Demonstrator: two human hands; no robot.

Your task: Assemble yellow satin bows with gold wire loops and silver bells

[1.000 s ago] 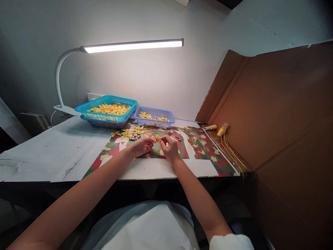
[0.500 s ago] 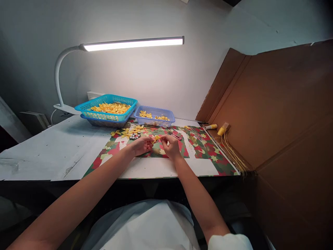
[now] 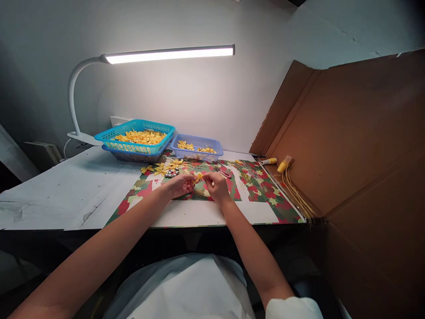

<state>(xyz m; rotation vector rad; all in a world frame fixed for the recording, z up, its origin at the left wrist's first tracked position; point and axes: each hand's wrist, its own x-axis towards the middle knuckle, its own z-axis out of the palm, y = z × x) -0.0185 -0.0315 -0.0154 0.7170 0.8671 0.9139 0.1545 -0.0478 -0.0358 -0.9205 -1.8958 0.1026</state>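
Observation:
Between my two hands is a small yellow ribbon flower (image 3: 198, 178), held just above the patterned covering. My left hand (image 3: 182, 185) pinches it from the left with fingers curled. From the right, my right hand (image 3: 216, 186) closes its thumb and forefinger at the flower's edge; whether a thread or wire is also in that pinch is too small to tell. Several loose yellow flowers (image 3: 162, 168) lie behind my left hand, beside a cluster of shiny silvery pieces (image 3: 171, 173). Small red-handled thread snips (image 3: 223, 172) rest just beyond my right hand.
A turquoise basket (image 3: 134, 124) of yellow flowers sits stacked on a blue one, left. A lilac basket (image 3: 197, 156) holds more. Yellow thread spools (image 3: 284, 165) lie by the cardboard wall (image 3: 348, 133). A lit lamp (image 3: 169, 55) hangs above the camouflage-patterned sheet (image 3: 285, 212).
The flower has turned slightly between my fingers, and my right hand has shifted a little to the left. The surrounding things stay where they were.

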